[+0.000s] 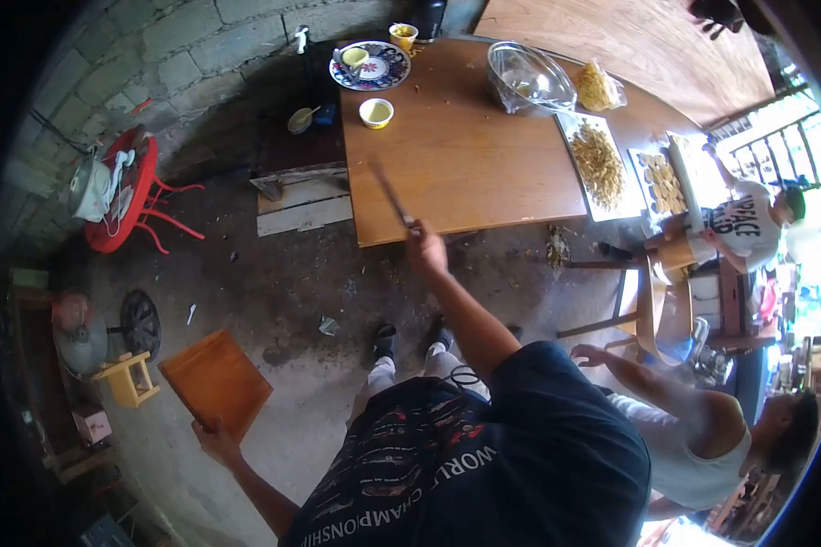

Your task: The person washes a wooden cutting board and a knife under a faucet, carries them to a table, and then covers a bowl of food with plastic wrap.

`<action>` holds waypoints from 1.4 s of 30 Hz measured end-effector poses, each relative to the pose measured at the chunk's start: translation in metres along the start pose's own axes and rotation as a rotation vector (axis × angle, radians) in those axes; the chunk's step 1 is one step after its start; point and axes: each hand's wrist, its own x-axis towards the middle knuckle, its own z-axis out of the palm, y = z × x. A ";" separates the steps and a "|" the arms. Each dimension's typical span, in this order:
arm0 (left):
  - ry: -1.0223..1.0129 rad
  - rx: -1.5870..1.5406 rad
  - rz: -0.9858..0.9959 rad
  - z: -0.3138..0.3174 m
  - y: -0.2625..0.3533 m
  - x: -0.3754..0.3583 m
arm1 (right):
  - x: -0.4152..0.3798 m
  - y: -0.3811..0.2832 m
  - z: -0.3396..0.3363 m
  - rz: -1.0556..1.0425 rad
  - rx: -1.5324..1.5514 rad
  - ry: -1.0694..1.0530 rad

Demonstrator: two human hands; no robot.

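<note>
A square wooden board [217, 383] is gripped at its lower edge by my left hand [217, 441], out over the floor at the left. My right hand [426, 250] is closed round the handle of a knife [391, 194], at the near edge of the brown table [465, 173]. The knife's blade is blurred and points toward the far left of the table. Beyond it stand a small white cup [376, 113] and a patterned plate [370, 67] holding a cup and a utensil.
Trays of food [600, 164], a clear bowl [531, 77] and a bag of yellow food [599, 88] lie at the table's right. Two people stand at the right, one close beside me. A red table [137, 191], a fan [75, 330] and a small wooden stool [129, 378] are left.
</note>
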 end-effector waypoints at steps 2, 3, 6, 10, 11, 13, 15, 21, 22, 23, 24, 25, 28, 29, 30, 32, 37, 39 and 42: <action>0.044 0.012 0.011 0.006 -0.025 0.003 | 0.004 0.046 -0.043 0.049 0.119 0.276; 0.093 0.031 0.013 0.006 -0.035 0.003 | 0.020 0.103 -0.052 0.148 0.233 0.276; 0.019 0.018 -0.040 -0.004 -0.031 -0.004 | 0.005 0.130 -0.095 0.334 -0.058 0.317; 0.067 0.062 -0.009 0.006 -0.044 -0.005 | -0.020 0.107 -0.040 0.162 -0.041 0.069; 0.109 0.082 0.017 0.012 -0.050 -0.005 | -0.025 0.084 -0.022 0.042 -0.121 -0.073; 0.157 0.117 0.033 0.007 -0.052 -0.014 | -0.037 -0.010 -0.017 -0.157 -0.130 -0.267; 0.068 0.008 0.001 -0.004 -0.036 -0.024 | -0.023 -0.009 0.009 -0.085 -0.049 -0.180; 0.146 0.007 -0.035 -0.020 -0.040 -0.051 | 0.057 0.000 0.041 0.197 -0.121 0.124; 0.156 0.007 -0.042 -0.022 -0.044 -0.051 | 0.066 0.005 0.059 0.189 -0.116 0.116; 0.131 -0.004 -0.052 -0.022 -0.049 -0.053 | 0.075 0.018 0.085 0.019 -0.269 -0.020; 0.101 -0.014 -0.060 -0.022 -0.054 -0.055 | 0.078 0.023 0.101 -0.149 -0.422 -0.154; 0.102 -0.013 -0.064 -0.021 -0.058 -0.056 | 0.068 0.001 0.095 -0.151 -0.423 -0.156; 0.111 -0.005 -0.111 -0.022 -0.063 -0.061 | 0.035 -0.041 0.081 -0.312 -0.087 -0.264; 0.102 0.017 -0.125 -0.026 -0.059 -0.066 | 0.036 -0.044 0.077 -0.316 -0.089 -0.266; 0.094 0.039 -0.138 -0.028 -0.057 -0.068 | 0.040 -0.041 0.073 -0.173 -0.072 -0.164; 0.101 0.029 -0.134 -0.025 -0.080 -0.067 | 0.042 -0.033 0.065 0.087 -0.068 0.020; 0.093 0.028 -0.163 -0.029 -0.067 -0.069 | -0.011 -0.054 0.050 -0.175 -0.390 -0.480; 0.138 0.039 -0.152 -0.026 -0.069 -0.064 | -0.038 -0.068 0.053 -0.289 -0.364 -0.524; 0.166 0.002 -0.059 -0.013 -0.085 -0.053 | -0.079 -0.079 0.068 -0.326 -0.162 -0.346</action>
